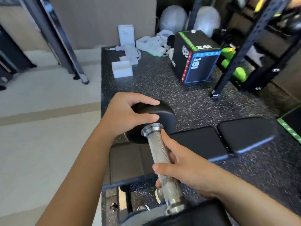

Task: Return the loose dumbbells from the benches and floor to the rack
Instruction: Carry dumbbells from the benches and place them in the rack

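Note:
A black dumbbell with a knurled steel handle [160,152] is held up in front of me, above a black padded bench [244,136]. My left hand [127,115] grips the far round head [164,115], fingers curled over its top. My right hand [184,168] is wrapped round the handle, index finger lying along it. The near head sits low at the frame's bottom, mostly hidden by my clothing. A dark upright rack frame [241,51] stands at the right, with green weights [239,73] low down behind it.
A black plyo box [193,59] stands on the speckled rubber mat [146,82]. White foam blocks [122,69] and plastic bags lie near the wall. Pale tiled floor [48,128] stretches to the left, with a dark metal leg [78,67] on it.

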Available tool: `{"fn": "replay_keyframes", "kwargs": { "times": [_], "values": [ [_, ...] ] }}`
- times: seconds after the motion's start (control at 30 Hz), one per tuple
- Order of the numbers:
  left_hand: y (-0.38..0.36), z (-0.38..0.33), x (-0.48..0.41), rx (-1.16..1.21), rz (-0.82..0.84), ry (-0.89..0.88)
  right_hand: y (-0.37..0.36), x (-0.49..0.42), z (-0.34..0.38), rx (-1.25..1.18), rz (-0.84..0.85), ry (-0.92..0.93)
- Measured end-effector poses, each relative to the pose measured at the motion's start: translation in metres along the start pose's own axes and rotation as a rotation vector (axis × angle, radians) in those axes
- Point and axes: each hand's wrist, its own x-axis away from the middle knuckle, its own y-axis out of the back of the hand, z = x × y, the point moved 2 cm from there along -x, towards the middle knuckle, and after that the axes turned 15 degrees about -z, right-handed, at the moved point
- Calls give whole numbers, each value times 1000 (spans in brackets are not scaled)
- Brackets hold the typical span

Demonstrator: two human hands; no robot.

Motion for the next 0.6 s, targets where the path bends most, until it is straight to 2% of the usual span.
{"fn": "replay_keyframes", "kwargs": {
  "times": [0.17, 0.4, 0.6],
  "values": [
    [-50, -14, -13, -29, 212, -57, 14, 23, -20, -149, -240, 0],
    [-144, -27, -9, 65, 528, -122, 39, 64, -53, -299, -549, -32],
    [-238, -73, 20, 129, 767, -253, 68, 121, -83, -391, -851, -16]
  ]
}}
